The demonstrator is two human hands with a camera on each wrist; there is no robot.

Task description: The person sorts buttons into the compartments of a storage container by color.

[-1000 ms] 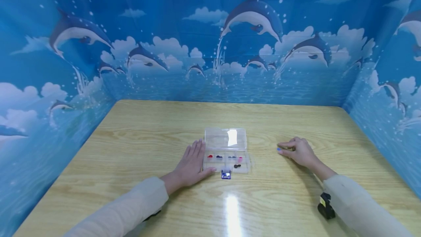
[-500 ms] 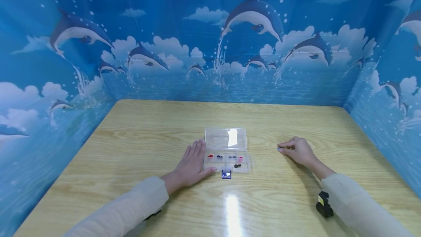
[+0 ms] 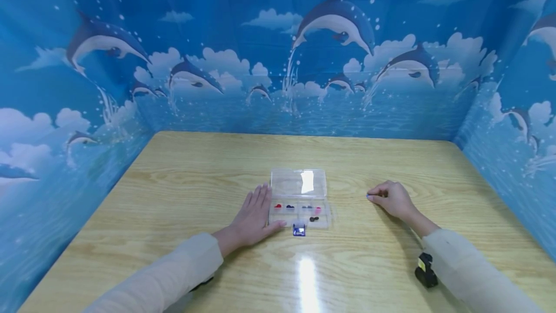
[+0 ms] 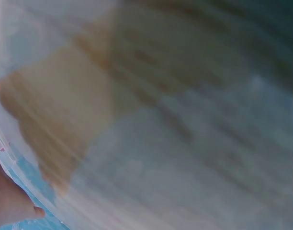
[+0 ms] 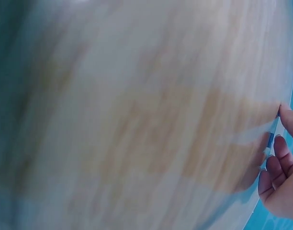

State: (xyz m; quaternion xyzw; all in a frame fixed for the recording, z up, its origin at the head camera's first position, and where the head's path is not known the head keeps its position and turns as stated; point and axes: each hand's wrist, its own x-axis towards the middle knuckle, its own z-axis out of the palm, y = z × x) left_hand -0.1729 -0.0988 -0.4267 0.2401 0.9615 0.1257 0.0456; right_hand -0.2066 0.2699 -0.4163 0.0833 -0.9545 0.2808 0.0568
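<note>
A clear plastic compartment box [image 3: 305,226] lies on the table with its lid [image 3: 286,182] folded back. Small paired pieces rest in its compartments: red [image 3: 278,206], dark blue [image 3: 290,206], grey [image 3: 306,207], pink [image 3: 318,210] and black [image 3: 313,219]. A blue latch [image 3: 298,230] sticks out at the front. My left hand [image 3: 251,219] lies flat along the box's left side, fingers straight, thumb at the front corner. Well to the right, my right hand [image 3: 394,201] pinches a small blue piece [image 3: 368,195] between thumb and fingertips; its shape is mostly hidden.
The wood-grain table [image 3: 208,168] carries a bright light reflection at the front. A dolphin-printed blue curtain [image 3: 243,105] stands around its back and sides. A black wrist device [image 3: 426,270] hangs below the right sleeve.
Less of the small blue piece shows between the right fingertips. The right forearm and its wrist device have shifted slightly left. My left hand and the box stay as they were.
</note>
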